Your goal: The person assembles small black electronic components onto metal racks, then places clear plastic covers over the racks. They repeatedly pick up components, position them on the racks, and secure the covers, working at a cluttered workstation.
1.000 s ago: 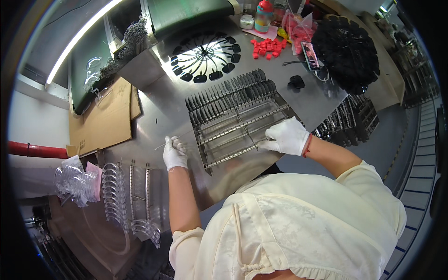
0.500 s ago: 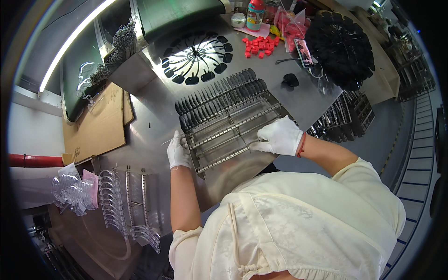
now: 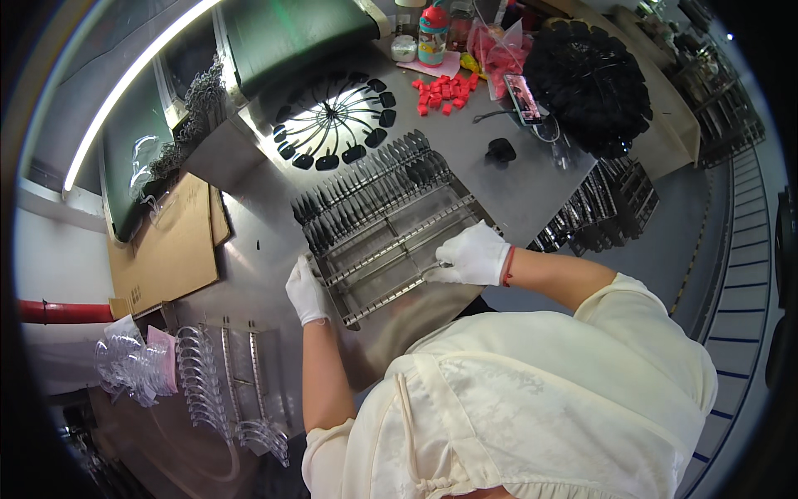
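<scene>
Nearer the metal rack (image 3: pixel 399 241) on the worktop (image 3: pixel 253 283) than 1 second ago, the left hand (image 3: pixel 306 291) curls its fingers; the right hand (image 3: pixel 474 254) bends around the near bar (image 3: pixel 386 298); either's grip, I cannot tell. Red pieces (image 3: pixel 445 93) lie far, cardboard (image 3: pixel 162 249) left, grey floor (image 3: pixel 690 208) right.

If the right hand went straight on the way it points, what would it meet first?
Probably the rack, which lies just ahead of the right hand, toward the left. Depth is unclear here, so the hand might pass above it.
</scene>
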### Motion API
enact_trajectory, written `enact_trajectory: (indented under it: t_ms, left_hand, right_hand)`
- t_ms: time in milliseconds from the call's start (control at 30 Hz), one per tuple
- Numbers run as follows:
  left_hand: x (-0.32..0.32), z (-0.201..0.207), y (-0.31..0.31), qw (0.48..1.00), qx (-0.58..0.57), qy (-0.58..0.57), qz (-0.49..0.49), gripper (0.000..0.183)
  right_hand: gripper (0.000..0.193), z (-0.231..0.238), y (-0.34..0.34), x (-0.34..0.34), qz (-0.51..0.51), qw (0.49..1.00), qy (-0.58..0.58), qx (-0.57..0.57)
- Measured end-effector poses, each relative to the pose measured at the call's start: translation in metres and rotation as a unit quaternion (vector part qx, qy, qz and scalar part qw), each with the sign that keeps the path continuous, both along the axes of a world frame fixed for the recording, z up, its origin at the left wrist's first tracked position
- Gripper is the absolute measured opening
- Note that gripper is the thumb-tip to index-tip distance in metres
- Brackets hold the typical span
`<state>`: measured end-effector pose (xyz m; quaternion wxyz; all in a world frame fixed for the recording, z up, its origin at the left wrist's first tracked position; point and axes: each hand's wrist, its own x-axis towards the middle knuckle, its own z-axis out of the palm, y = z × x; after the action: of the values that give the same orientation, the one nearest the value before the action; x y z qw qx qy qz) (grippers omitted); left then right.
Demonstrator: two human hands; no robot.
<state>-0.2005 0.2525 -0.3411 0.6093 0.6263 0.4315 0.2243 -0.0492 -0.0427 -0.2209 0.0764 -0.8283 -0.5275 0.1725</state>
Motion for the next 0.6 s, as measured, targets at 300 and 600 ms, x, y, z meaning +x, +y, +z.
enact_trajectory:
  t_ms: [300,600]
  left_hand:
    - [-0.012,-0.023,0.007,0.994,0.107,-0.019,-0.029,0.038]
    - [-0.006,-0.022,0.034,0.997,-0.068,-0.016,-0.027,0.029]
  right_hand:
    - [0.061,-0.028,0.007,-0.001,0.001,0.999,0.04,-0.027]
    - [0.033,-0.046,0.006,0.021,-0.071,0.968,0.042,0.236]
